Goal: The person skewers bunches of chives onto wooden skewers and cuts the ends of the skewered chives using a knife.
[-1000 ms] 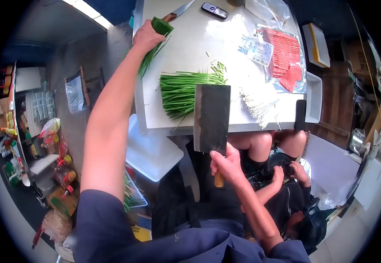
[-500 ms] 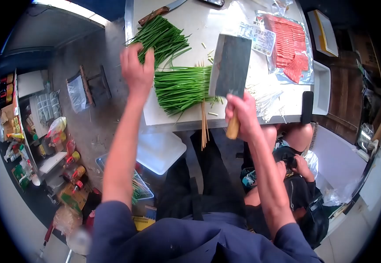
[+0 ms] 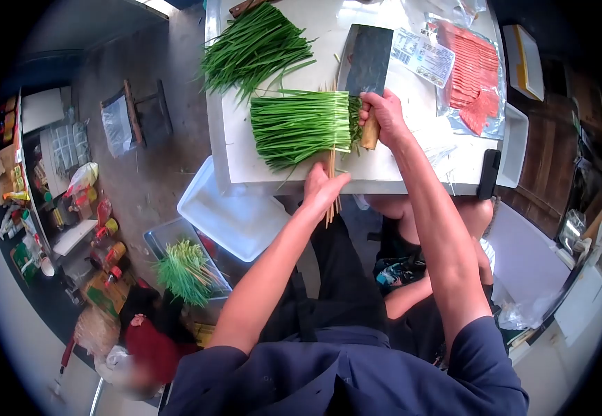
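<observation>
My right hand (image 3: 384, 118) is closed around the wooden handle of a cleaver (image 3: 366, 59). Its broad dark blade lies over the table, just right of a row of chives (image 3: 297, 128). Several bamboo skewers (image 3: 330, 204) run crosswise at the cut end of this row and stick out past the table's front edge. My left hand (image 3: 320, 188) is at that edge, thumb across the skewers and fingers partly hidden, closed on them. A second, looser pile of chives (image 3: 256, 48) lies farther back on the left.
Sliced reddish meat (image 3: 470, 76) in an opened plastic pack lies on the table's right (image 3: 391, 166). A white tray (image 3: 228, 215) and a blue bin with skewered chives (image 3: 188, 274) are below left. Another person (image 3: 412, 284) sits below the table's right side.
My left hand has come from the loose chive pile down to the skewers. My right hand has carried the cleaver slightly up and left. The chive row's cut end now looks even.
</observation>
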Action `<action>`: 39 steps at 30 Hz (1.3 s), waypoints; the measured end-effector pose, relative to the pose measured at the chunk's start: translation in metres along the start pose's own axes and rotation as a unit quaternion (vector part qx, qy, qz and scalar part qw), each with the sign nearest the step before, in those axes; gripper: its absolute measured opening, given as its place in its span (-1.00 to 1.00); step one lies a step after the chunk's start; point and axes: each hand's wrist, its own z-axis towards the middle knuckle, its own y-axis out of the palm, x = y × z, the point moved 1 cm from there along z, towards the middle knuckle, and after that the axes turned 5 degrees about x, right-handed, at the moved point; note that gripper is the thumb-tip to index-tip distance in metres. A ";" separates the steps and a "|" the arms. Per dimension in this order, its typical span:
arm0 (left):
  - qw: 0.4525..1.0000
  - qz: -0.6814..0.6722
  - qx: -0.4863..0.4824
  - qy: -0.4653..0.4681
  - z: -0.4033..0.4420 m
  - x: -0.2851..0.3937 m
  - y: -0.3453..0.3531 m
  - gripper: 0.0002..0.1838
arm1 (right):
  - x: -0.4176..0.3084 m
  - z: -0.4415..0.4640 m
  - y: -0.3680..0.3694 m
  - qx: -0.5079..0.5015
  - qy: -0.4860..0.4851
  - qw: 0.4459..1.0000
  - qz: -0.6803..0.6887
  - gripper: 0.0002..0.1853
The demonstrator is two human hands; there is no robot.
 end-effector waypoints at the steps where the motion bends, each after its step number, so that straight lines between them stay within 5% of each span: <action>1: 0.999 -0.007 0.039 0.002 0.005 -0.007 0.009 -0.42 | 0.006 0.000 -0.001 0.000 0.003 1.000 -0.001 -0.87; 5: 0.994 -0.085 0.055 -0.047 -0.001 0.004 0.023 -0.74 | 0.029 0.012 -0.008 0.036 -0.088 0.989 -0.115 -0.82; 7: 0.992 -0.102 0.041 -0.067 0.003 -0.001 0.026 -0.73 | 0.036 0.013 -0.014 0.059 -0.112 0.981 -0.149 -0.73; 9: 0.989 -0.119 0.026 -0.085 0.000 0.002 0.027 -0.72 | 0.038 0.012 -0.021 0.127 -0.190 0.908 -0.352 -0.58; 11: 0.959 -0.258 -0.010 -0.113 -0.019 0.014 0.017 -0.70 | 0.034 -0.004 -0.023 0.155 -0.233 0.882 -0.378 -0.54; 14: 0.957 -0.274 -0.048 -0.081 -0.033 0.009 -0.003 -0.68 | 0.039 -0.043 -0.025 0.230 -0.337 0.813 -0.416 -0.54; 16: 0.949 -0.306 -0.031 -0.074 -0.050 0.009 -0.014 -0.65 | 0.026 -0.081 -0.019 0.183 -0.321 0.853 -0.369 -0.55; 19: 0.932 -0.354 -0.044 -0.058 -0.078 0.000 -0.038 -0.53 | 0.019 -0.139 -0.007 -0.025 -0.112 0.945 -0.306 -0.54; 23: 0.947 -0.321 0.028 -0.001 -0.123 -0.025 -0.059 -0.59 | 0.047 -0.200 0.027 -0.217 -0.054 0.935 -0.275 -0.43; 24: 0.945 -0.327 0.021 0.000 -0.130 -0.042 -0.065 -0.73 | 0.048 -0.213 0.043 -0.254 -0.062 0.917 -0.302 -0.42; 25: 0.952 -0.283 0.068 0.093 -0.137 -0.050 -0.065 -0.80 | 0.046 -0.228 0.059 -0.292 -0.109 0.903 -0.296 -0.33; 29: 0.921 -0.250 0.193 0.230 -0.161 -0.069 -0.068 -0.88 | 0.065 -0.267 0.102 -0.253 -0.107 0.887 -0.371 -0.46; 35: 0.921 -0.252 0.194 0.225 -0.180 -0.117 -0.098 -0.86 | 0.102 -0.312 0.140 -0.217 -0.192 0.877 -0.383 -0.64; 39: 0.912 -0.316 0.162 0.207 -0.190 -0.152 -0.111 -0.81 | 0.121 -0.338 0.158 -0.222 -0.159 0.873 -0.404 -0.64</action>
